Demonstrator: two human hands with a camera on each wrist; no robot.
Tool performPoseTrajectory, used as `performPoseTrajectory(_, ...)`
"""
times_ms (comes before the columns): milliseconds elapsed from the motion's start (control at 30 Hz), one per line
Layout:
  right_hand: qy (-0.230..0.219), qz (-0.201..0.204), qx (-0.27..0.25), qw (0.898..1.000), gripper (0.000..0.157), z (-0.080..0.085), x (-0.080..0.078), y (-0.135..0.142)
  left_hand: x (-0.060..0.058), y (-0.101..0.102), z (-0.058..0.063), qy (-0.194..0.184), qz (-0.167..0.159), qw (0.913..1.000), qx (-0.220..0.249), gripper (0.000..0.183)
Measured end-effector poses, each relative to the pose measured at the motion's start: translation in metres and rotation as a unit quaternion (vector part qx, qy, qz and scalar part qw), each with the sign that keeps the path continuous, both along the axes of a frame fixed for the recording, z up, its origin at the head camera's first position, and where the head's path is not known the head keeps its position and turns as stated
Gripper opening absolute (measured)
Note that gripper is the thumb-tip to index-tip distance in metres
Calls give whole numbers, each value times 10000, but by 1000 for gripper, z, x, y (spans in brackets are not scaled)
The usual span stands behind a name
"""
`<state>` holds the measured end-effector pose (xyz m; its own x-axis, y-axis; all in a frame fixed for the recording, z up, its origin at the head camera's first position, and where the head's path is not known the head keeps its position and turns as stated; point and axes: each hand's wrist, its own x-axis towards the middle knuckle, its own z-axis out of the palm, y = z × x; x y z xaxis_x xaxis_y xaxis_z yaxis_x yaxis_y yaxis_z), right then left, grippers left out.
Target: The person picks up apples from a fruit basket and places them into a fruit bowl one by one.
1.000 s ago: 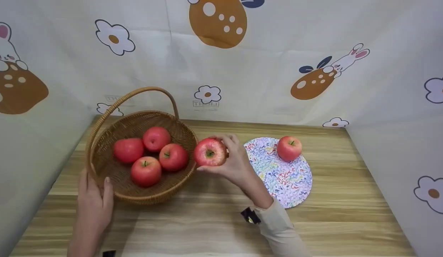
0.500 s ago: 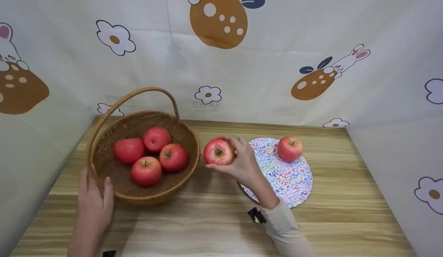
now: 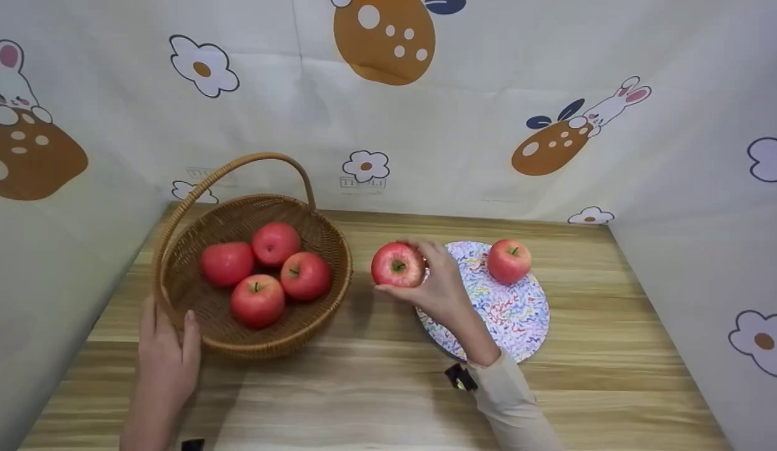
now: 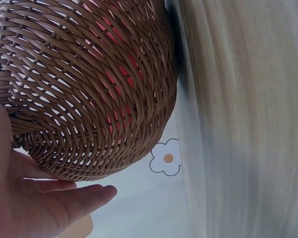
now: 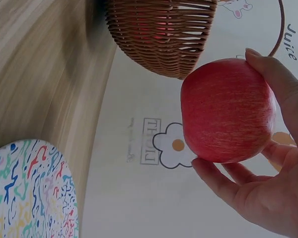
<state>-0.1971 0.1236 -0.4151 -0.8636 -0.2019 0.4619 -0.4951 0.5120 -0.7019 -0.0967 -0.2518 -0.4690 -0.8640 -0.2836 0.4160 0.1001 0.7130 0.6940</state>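
My right hand [image 3: 442,289] holds a red apple [image 3: 398,265] between thumb and fingers, raised above the table between basket and board. The right wrist view shows this apple [image 5: 228,110] large, with the thumb on one side and fingertips on the other. My left hand [image 3: 168,357] grips the wicker basket [image 3: 322,313] at its near left rim, by the foot of the handle. Up close in the left wrist view, the fingers [image 4: 84,201] lie along the woven side. Several red apples [image 3: 257,300] sit inside the basket.
Right of the basket lies a round, multicoloured patterned board [image 3: 507,319] with one apple [image 3: 509,260] near its far edge. A printed cloth [image 3: 457,156] hangs behind and at both sides of the wooden table [image 3: 338,401].
My right hand has moved right with the apple, from the basket's rim to near the board's left edge. The left hand and basket have stayed in place.
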Motion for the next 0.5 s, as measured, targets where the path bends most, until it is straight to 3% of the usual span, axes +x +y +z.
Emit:
performPoseTrajectory(333, 37, -187, 124, 9997, 70, -2, -6, 19, 0, 0, 0, -119, 52, 9999, -48, 59)
performPoseTrajectory(500, 50, -252, 166, 9995, 71, -4, -10, 27, 0, 1, 0, 25, 52, 9999, -92, 59)
